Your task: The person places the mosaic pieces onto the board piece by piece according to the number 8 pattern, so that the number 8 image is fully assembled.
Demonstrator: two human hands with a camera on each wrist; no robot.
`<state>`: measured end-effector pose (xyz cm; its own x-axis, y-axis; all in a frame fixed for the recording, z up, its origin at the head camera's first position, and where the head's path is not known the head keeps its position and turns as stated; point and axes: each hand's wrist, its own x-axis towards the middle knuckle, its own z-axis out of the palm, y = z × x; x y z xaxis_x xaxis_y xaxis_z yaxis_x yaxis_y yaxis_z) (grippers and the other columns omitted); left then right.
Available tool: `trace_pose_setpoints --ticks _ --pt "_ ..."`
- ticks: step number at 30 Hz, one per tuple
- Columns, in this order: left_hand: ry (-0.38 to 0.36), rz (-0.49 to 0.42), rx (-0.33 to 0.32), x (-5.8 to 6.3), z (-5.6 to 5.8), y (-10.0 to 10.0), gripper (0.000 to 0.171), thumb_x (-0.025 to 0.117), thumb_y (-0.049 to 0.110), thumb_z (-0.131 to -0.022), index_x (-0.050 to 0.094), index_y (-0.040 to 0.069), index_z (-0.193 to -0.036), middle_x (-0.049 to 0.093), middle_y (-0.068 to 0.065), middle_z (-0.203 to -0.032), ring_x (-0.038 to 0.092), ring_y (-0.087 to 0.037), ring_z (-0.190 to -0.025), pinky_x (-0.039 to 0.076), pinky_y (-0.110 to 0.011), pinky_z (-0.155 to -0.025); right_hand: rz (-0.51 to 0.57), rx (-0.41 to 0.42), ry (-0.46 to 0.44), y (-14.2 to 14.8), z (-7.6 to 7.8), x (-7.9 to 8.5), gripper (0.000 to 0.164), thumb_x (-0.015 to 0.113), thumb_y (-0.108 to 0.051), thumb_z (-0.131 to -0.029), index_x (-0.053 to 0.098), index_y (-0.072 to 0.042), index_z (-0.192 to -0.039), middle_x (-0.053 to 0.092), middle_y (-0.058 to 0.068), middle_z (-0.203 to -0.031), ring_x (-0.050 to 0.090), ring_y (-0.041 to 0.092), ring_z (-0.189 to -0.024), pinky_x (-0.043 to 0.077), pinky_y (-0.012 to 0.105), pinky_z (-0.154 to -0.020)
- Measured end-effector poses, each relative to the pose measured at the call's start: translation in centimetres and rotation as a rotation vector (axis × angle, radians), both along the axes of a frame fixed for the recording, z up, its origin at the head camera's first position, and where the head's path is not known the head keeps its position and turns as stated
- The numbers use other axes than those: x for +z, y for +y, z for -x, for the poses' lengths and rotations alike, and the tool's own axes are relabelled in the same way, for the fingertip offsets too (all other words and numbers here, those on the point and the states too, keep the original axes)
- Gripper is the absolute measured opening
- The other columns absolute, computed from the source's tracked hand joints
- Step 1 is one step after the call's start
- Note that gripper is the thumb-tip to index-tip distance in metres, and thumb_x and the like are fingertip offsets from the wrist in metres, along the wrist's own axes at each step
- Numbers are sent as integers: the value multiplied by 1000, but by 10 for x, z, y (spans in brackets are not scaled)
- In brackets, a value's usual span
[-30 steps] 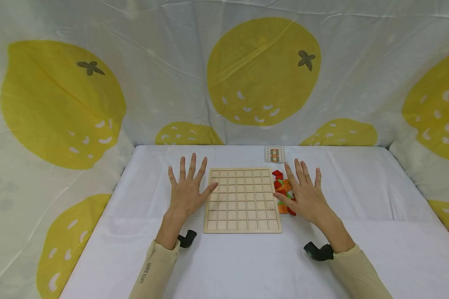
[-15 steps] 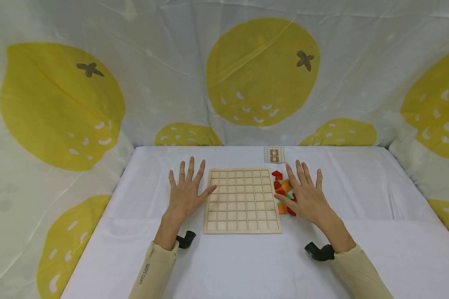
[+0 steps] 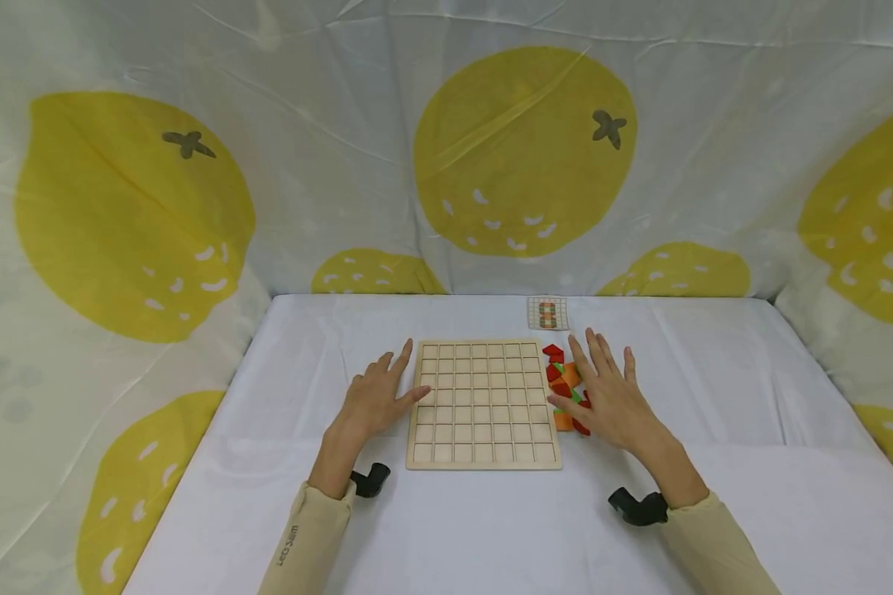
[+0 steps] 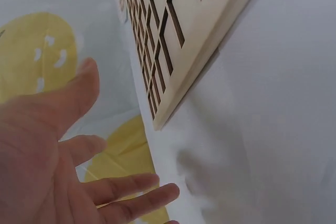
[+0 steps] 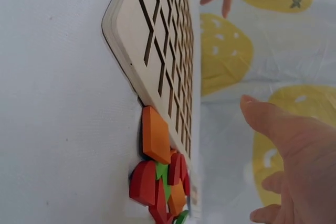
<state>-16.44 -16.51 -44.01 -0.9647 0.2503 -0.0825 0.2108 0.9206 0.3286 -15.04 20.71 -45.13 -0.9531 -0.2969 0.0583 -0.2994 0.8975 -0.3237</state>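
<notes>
A square wooden grid board (image 3: 484,466) lies flat on the white table, its cells bare. Beside its left edge hovers my left hand (image 3: 372,402), thumb pointing toward the board and fingers relaxed; it holds nothing. In the left wrist view the left hand (image 4: 47,150) is apart from the board (image 4: 210,40). My right hand (image 3: 613,402) is spread above a small pile of red, orange and green blocks (image 3: 561,384) at the board's right edge, partly covering them. The right wrist view shows a gap between the right hand (image 5: 299,150) and the orange block (image 5: 156,135).
A small card (image 3: 546,313) with a coloured pattern on a grid lies behind the board, near the table's back edge. A lemon-print cloth (image 3: 342,124) hangs behind and at both sides. Black wrist cameras (image 3: 637,506) stick out inward from both sleeves.
My left hand has dipped slightly, its fingers bending and drawing closer together. The right hand stays nearly in place. The whole head view has shifted slightly; board, blocks and card have not moved.
</notes>
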Motion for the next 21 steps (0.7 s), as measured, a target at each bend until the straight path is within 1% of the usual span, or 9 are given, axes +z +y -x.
trace_pose_setpoints --ticks 3,5,8,11,13,15,18,20,21 --pt "-5 17 14 -1 1 -1 76 63 46 -102 32 13 -163 56 -34 -133 63 -44 -110 57 -55 -86 80 36 -42 3 1 0 98 64 -54 -98 12 -7 -167 10 26 -172 12 48 -159 5 74 -123" --pt "-45 20 21 -1 1 -2 73 67 41 -100 37 15 -161 60 -34 -128 65 -41 -104 58 -52 -82 135 49 -74 5 2 0 95 65 -50 -99 14 -8 -167 14 27 -172 16 49 -157 11 74 -123" --pt "-128 -8 23 -1 0 -3 75 71 37 -98 38 16 -161 60 -33 -139 65 -45 -120 56 -55 -95 198 50 -104 10 4 -2 88 66 -45 -100 19 -10 -167 23 27 -169 26 52 -153 25 74 -119" --pt "-201 -55 13 -1 0 -5 84 78 36 -92 35 18 -162 56 -26 -149 56 -45 -136 51 -58 -105 249 41 -109 15 6 -5 82 69 -39 -100 28 -9 -164 35 27 -162 39 51 -145 38 73 -112" --pt "-226 -75 12 -3 -1 -7 90 82 36 -89 34 19 -163 53 -23 -153 54 -44 -139 50 -58 -106 278 41 -89 18 7 -7 77 71 -32 -99 35 -6 -161 45 26 -155 47 47 -137 45 67 -108" --pt "-228 -75 12 -4 -1 -8 93 84 38 -85 35 20 -163 55 -22 -151 57 -43 -136 52 -57 -102 301 41 -63 19 9 -8 69 74 -26 -98 44 -4 -156 53 24 -143 55 40 -123 54 56 -99" --pt "-228 -73 19 -6 0 -9 96 86 41 -82 36 23 -162 69 -22 -134 69 -33 -111 55 -48 -88 335 29 -43 21 12 -10 58 78 -17 -94 58 -2 -146 62 20 -122 57 29 -97 55 33 -74" --pt "-236 -73 21 -7 2 -10 97 85 43 -81 36 25 -162 76 -16 -104 64 -22 -85 51 -40 -74 349 20 -50 21 13 -12 50 79 -14 -92 65 -1 -138 63 15 -108 51 22 -82 45 25 -60" --pt "-243 -75 22 -7 2 -10 97 85 44 -81 35 26 -163 72 -12 -89 56 -19 -75 47 -36 -68 349 15 -58 22 14 -13 46 80 -12 -91 68 -1 -134 63 12 -101 49 20 -78 41 23 -57"
